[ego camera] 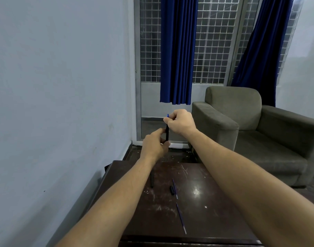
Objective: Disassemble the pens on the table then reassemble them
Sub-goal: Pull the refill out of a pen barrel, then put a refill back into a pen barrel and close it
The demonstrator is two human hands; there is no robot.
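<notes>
A plain sitting room, sparsely furnished.
An olive armchair (256, 132) sits at right, blue curtains (178, 50) hang over a grilled window (213, 41) at top centre, and a scratched dark table (206, 202) stands low against a bare wall (54, 77).

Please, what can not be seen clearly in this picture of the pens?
Head view:
- Lower end of the held pen: hidden in the left hand.
- Its blue top: mostly covered by the right hand; cap or refill, unclear.
- Black barrel on the table: far end behind the left forearm.
- Small black piece: too small to identify.
</notes>
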